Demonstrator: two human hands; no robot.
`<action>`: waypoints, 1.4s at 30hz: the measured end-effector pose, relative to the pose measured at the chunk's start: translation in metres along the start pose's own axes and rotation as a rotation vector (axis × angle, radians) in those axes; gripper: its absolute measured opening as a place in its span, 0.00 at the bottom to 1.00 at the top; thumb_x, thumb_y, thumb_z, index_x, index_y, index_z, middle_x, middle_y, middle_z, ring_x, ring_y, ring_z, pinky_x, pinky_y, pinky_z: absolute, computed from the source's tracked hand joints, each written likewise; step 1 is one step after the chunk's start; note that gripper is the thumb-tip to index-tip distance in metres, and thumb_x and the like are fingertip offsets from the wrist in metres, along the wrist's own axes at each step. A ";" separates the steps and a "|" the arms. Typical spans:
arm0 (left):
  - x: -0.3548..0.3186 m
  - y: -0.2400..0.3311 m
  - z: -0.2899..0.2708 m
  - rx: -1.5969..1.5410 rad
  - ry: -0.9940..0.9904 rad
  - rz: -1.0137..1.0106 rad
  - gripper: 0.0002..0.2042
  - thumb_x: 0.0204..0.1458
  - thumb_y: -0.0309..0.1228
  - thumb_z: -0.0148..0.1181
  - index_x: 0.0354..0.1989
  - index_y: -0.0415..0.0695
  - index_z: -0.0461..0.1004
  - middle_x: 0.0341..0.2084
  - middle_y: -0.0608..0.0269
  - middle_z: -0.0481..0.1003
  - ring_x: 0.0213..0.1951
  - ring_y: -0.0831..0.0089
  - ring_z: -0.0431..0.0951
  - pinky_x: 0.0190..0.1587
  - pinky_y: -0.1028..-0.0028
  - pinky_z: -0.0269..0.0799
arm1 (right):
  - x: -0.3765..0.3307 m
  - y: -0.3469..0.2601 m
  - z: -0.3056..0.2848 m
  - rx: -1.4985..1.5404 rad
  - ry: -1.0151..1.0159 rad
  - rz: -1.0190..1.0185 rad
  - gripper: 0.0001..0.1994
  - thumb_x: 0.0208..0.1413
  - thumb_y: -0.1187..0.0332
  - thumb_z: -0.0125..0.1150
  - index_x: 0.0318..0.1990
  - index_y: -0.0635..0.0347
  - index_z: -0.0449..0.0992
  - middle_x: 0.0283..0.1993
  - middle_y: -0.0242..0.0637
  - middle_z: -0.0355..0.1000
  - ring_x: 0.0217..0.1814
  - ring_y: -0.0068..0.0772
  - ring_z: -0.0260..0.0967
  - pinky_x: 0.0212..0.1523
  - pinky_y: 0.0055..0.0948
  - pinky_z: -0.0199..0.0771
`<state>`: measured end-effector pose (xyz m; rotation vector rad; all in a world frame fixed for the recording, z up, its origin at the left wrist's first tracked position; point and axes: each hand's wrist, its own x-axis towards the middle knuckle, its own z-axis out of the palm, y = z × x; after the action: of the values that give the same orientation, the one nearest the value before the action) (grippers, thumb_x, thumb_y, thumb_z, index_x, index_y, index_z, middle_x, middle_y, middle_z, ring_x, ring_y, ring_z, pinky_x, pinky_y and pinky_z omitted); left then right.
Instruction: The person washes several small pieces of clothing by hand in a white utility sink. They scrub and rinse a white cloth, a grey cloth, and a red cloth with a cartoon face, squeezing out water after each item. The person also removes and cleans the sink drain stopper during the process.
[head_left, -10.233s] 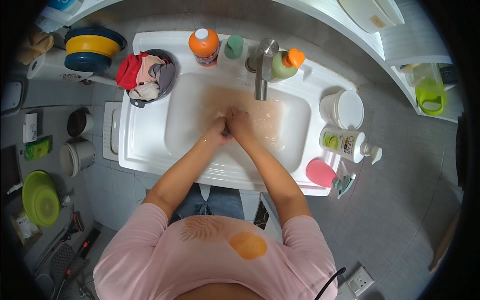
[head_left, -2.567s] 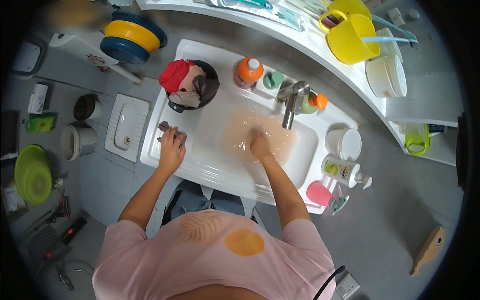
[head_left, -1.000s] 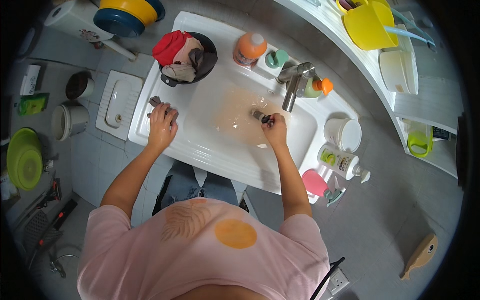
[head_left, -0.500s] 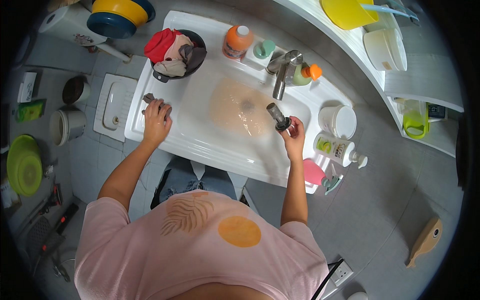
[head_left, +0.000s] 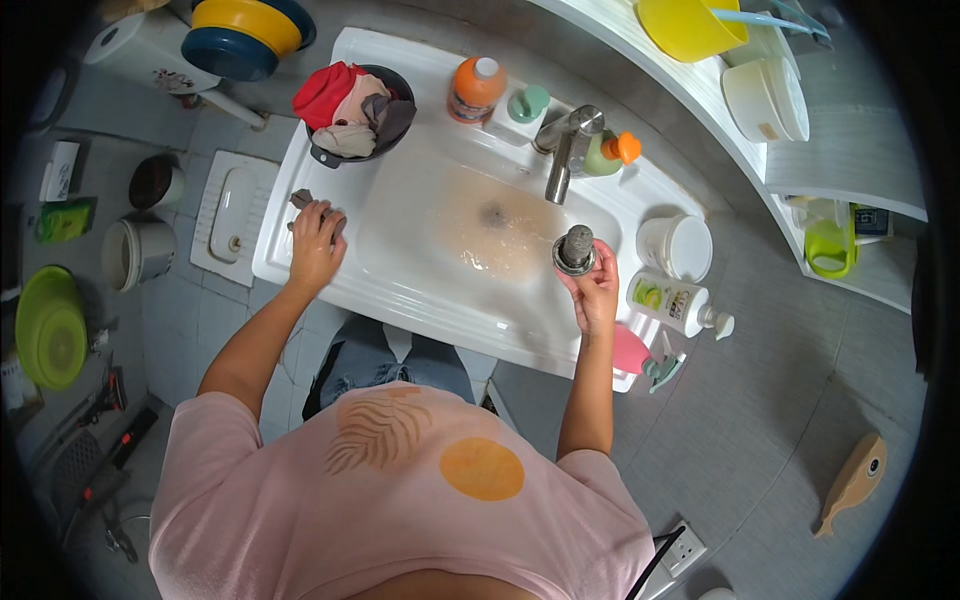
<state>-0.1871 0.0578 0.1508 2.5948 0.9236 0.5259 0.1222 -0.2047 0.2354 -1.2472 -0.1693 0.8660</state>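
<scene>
Right hand (head_left: 597,292): fingers gripped a metal drain plug (head_left: 575,250), raised above the sink (head_left: 420,260)
Left hand (head_left: 316,243): curled on a dark rag (head_left: 303,200), on the sink's left rim
Tap (head_left: 563,150): behind the plug

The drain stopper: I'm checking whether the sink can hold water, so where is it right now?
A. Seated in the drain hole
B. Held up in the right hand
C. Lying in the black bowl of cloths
B: the right hand holds the drain stopper above the basin, and the drain hole lies open.
</scene>
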 end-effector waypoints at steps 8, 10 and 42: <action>-0.002 -0.003 0.001 0.003 0.012 0.010 0.18 0.35 0.22 0.53 0.40 0.44 0.67 0.45 0.52 0.62 0.51 0.51 0.59 0.52 0.56 0.54 | 0.000 -0.005 -0.004 0.049 -0.020 -0.034 0.22 0.45 0.86 0.51 0.50 0.61 0.60 0.47 0.38 0.66 0.46 0.33 0.68 0.45 0.35 0.75; -0.001 -0.002 0.001 0.007 0.013 0.010 0.18 0.35 0.22 0.53 0.40 0.44 0.67 0.45 0.52 0.62 0.51 0.51 0.59 0.52 0.56 0.54 | -0.001 -0.007 -0.002 0.060 -0.018 -0.037 0.23 0.45 0.87 0.51 0.50 0.62 0.59 0.47 0.38 0.66 0.46 0.33 0.68 0.45 0.36 0.75; 0.020 0.076 -0.002 -0.355 -0.155 0.147 0.22 0.36 0.24 0.58 0.45 0.44 0.65 0.45 0.56 0.65 0.52 0.58 0.61 0.58 0.54 0.46 | 0.001 0.034 0.032 -1.037 -0.176 -0.270 0.17 0.37 0.81 0.56 0.40 0.69 0.68 0.33 0.43 0.63 0.30 0.31 0.67 0.27 0.24 0.73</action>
<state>-0.1331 0.0155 0.1894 2.3493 0.5360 0.4695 0.0890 -0.1780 0.2159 -2.0322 -0.9994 0.6438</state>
